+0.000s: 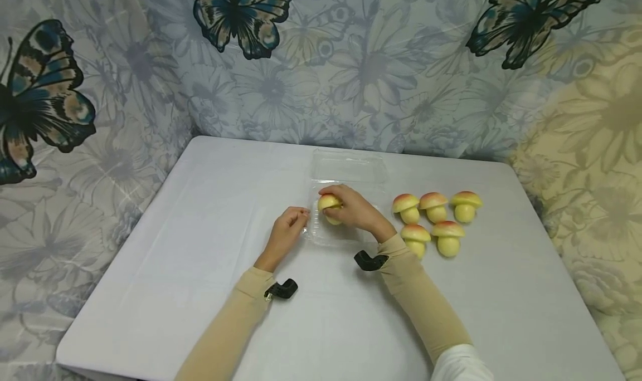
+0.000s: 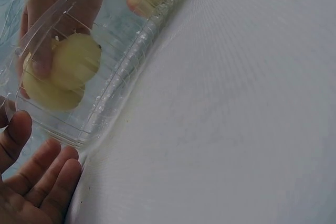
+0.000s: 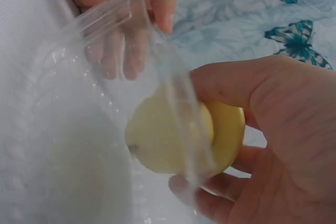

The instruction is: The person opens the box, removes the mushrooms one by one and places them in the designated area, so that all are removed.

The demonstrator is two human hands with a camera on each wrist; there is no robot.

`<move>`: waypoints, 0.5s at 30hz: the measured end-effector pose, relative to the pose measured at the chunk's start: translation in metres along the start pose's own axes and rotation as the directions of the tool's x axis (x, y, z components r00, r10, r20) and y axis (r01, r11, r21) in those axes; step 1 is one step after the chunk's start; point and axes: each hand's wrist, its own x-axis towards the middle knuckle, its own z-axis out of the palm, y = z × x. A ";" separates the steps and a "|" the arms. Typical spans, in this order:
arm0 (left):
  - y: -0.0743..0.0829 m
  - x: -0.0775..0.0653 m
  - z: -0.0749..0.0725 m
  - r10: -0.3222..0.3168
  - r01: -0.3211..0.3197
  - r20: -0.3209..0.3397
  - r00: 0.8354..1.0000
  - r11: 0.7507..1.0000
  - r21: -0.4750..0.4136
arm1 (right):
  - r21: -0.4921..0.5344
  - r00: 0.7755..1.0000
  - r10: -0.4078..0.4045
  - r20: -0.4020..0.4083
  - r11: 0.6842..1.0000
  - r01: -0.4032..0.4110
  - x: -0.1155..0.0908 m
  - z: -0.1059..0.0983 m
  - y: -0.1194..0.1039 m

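Note:
A clear plastic clamshell box (image 1: 321,236) lies open on the table, its lid (image 1: 348,166) folded back on the far side. My right hand (image 1: 355,209) holds a yellow toy mushroom (image 1: 328,203) over the left part of the box's tray. In the right wrist view, thumb and fingers wrap around the mushroom's cap (image 3: 231,135), and its stem (image 3: 157,135) shows through the plastic. At the tray's left edge, my left hand (image 1: 287,230) pinches the rim between thumb and forefinger. Its other fingers (image 2: 60,182) extend loosely below the box in the left wrist view.
Several similar toy mushrooms (image 1: 448,239) with reddish cap tops stand in two rows right of the box, close to my right forearm. A white cloth covers the table (image 1: 200,258). Butterfly-printed fabric (image 1: 351,80) hangs behind the table.

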 end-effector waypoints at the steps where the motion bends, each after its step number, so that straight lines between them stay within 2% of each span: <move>1: 0.000 0.000 0.000 -0.004 0.004 0.001 1.000 1.000 -0.004 | 0.006 1.000 -0.001 0.000 1.000 0.001 -0.001 -0.001 0.000; 8: 0.001 -0.001 0.000 -0.018 0.018 -0.004 1.000 1.000 0.025 | 0.006 1.000 -0.021 0.001 1.000 0.021 -0.010 -0.012 -0.001; 15: 0.002 0.000 0.001 -0.006 0.006 0.002 1.000 1.000 0.030 | 0.030 0.999 -0.034 -0.011 0.999 0.034 -0.019 -0.024 -0.003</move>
